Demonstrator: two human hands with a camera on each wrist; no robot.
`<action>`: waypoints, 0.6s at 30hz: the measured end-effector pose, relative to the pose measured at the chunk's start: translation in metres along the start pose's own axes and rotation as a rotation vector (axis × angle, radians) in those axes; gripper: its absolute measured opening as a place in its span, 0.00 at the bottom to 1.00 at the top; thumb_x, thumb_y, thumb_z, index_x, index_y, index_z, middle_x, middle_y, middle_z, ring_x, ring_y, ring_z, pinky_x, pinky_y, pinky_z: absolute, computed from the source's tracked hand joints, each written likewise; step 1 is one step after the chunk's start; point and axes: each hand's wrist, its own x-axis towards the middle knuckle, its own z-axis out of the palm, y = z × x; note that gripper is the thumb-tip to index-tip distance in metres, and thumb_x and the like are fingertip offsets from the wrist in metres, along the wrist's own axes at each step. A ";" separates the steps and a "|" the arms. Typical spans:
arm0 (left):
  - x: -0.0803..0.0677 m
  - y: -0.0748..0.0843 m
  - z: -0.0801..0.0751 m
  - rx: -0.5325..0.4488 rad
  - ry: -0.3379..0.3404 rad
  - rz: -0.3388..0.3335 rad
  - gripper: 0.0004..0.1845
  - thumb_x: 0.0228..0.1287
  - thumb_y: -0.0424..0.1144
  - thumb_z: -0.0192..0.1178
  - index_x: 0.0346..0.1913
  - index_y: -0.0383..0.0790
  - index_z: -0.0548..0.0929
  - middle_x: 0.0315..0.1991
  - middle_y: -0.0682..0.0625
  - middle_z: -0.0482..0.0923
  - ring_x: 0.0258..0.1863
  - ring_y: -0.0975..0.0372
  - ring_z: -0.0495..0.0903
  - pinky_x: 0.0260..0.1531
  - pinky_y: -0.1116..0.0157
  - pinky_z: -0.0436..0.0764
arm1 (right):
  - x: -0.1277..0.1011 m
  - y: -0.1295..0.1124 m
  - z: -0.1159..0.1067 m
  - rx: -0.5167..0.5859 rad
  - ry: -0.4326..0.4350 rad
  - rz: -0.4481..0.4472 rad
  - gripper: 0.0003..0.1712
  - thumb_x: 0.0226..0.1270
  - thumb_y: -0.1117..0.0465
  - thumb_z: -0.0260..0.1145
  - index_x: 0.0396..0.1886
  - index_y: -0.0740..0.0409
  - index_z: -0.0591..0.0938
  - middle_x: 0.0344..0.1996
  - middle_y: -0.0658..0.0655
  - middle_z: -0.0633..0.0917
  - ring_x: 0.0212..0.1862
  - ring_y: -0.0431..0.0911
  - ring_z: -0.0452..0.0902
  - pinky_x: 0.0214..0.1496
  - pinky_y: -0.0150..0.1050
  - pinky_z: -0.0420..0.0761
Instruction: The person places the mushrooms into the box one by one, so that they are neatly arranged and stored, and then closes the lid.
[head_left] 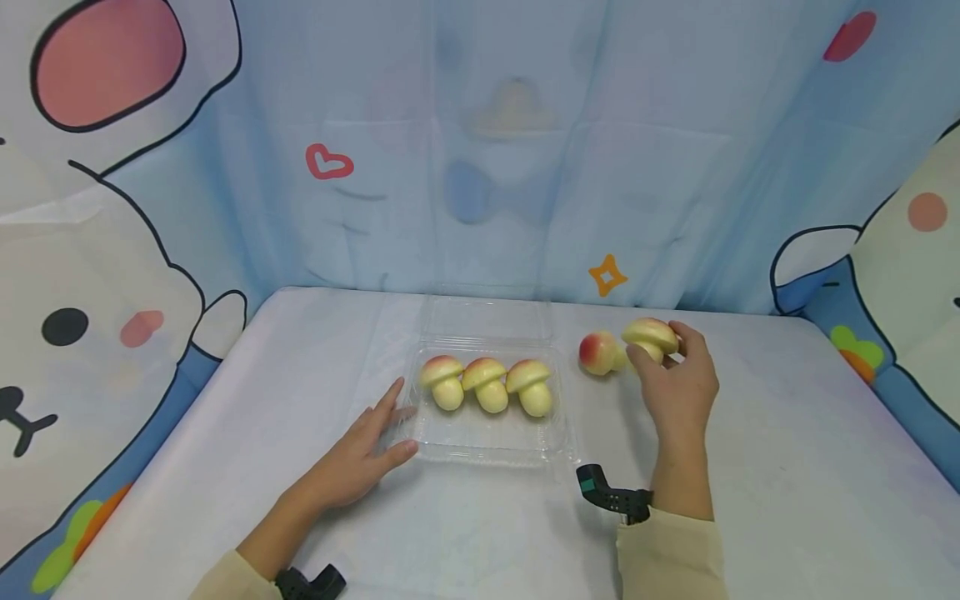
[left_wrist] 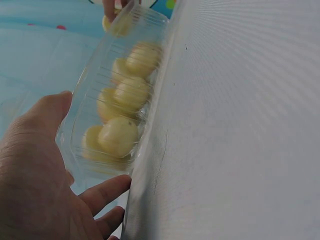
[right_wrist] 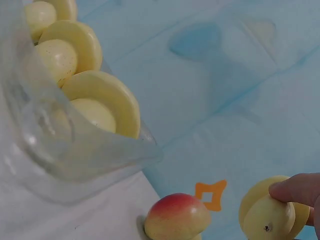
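The right hand (head_left: 686, 383) pinches a yellow mushroom-shaped piece (head_left: 651, 335) to the right of the clear container (head_left: 480, 440). The left hand (head_left: 352, 462), fingers spread and unclenched, is at the container's left edge. A red-and-yellow piece (head_left: 597, 353) lies just right of the container on the worktop (head_left: 480, 533); three mushroom pieces (head_left: 491, 395) sit in a row inside it. Behind the container hangs a blue printed curtain (head_left: 510, 208).

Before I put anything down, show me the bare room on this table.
Bare table: right of the right grip, left of the left grip, and between the forearms in front of the box. Crowded: between box and right grip, where one loose mushroom lies beside the held mushroom; three mushrooms sit inside the box.
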 end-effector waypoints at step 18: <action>0.000 0.002 -0.001 -0.011 0.001 0.021 0.47 0.75 0.55 0.58 0.85 0.53 0.41 0.75 0.44 0.71 0.82 0.45 0.52 0.80 0.38 0.39 | -0.011 -0.017 -0.002 -0.011 -0.103 -0.063 0.41 0.73 0.48 0.66 0.81 0.50 0.62 0.77 0.63 0.68 0.71 0.60 0.74 0.67 0.57 0.79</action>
